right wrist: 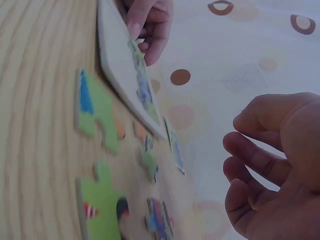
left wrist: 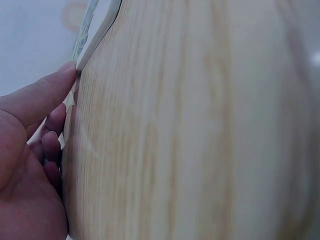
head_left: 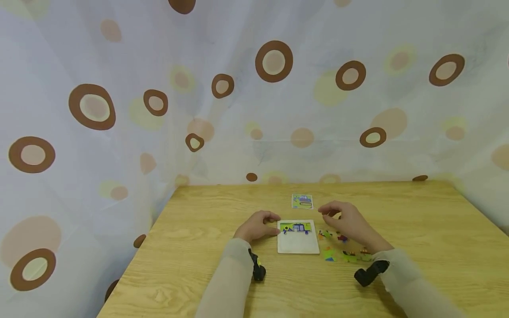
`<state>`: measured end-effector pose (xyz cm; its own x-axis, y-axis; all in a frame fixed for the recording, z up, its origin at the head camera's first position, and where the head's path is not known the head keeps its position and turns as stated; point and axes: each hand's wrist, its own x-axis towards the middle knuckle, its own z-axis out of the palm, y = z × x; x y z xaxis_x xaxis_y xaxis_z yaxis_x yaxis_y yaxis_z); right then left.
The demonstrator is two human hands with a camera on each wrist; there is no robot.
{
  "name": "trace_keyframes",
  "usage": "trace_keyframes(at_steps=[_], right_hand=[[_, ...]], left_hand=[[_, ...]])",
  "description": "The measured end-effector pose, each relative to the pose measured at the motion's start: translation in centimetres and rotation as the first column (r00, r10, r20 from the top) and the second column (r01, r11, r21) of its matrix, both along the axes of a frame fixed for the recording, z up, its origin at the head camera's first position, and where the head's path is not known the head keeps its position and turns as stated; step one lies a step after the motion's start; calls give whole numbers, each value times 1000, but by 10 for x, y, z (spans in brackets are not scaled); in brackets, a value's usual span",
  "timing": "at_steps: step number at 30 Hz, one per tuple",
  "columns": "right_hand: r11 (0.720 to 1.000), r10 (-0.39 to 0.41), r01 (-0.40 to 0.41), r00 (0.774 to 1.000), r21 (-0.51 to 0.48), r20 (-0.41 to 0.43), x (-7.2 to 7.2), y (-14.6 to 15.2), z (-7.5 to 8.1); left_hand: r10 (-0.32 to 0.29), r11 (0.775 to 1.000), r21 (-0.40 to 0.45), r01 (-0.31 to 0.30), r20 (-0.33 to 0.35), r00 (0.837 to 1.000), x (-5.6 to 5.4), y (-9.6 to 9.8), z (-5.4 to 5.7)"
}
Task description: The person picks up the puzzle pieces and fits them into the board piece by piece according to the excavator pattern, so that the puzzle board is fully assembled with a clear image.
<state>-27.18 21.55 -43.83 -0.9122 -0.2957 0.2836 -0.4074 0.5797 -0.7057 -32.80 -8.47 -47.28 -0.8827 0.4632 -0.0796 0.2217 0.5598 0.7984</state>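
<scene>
A white square puzzle tray (head_left: 297, 245) lies on the table with joined pieces (head_left: 295, 228) of a vehicle picture along its far side; its near part is bare. My left hand (head_left: 258, 224) holds the tray at its far left corner. In the left wrist view the thumb (left wrist: 55, 87) rests at the tray's edge, other fingers curled behind it. My right hand (head_left: 345, 219) hovers right of the tray, above loose puzzle pieces (head_left: 329, 254). Its fingers are loosely bent with nothing between them, as the right wrist view of that hand (right wrist: 280, 160) shows.
A small picture card (head_left: 302, 201) with a vehicle on it lies beyond the tray. Several loose green pieces (right wrist: 97, 112) are spread to the tray's right. The wooden table (head_left: 191, 251) meets a hanging dotted cloth (head_left: 238, 132) at the back and left.
</scene>
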Motion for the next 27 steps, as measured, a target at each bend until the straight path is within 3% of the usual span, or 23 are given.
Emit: trace_keyframes(at_steps=[15, 27], right_hand=[[982, 74, -104, 980, 159, 184, -1, 11, -13], [982, 96, -135, 962, 136, 255, -4, 13, -19]], left_hand=[[-8, 1000, -15, 8, -21, 1000, 1, -5, 4], [-16, 1000, -16, 15, -11, 1000, 0, -1, 3]])
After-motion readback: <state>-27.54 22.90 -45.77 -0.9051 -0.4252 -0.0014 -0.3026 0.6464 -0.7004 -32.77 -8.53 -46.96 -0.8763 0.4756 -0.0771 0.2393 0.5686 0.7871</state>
